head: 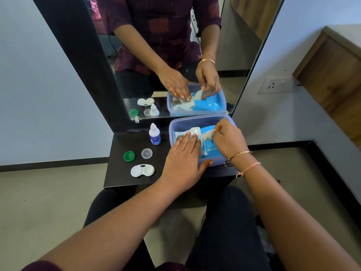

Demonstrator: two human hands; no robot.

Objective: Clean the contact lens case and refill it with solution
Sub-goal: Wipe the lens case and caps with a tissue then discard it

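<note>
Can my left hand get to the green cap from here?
Probably yes: the left hand grips nothing, and the green cap lies uncovered on the table just to its left.

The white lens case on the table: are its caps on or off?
Off. Both wells of the lens case sit uncovered, and the green cap and clear cap lie apart from it on the black table.

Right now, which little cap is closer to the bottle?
The clear cap, just in front of the solution bottle; the green cap lies farther left on the black table.
</note>
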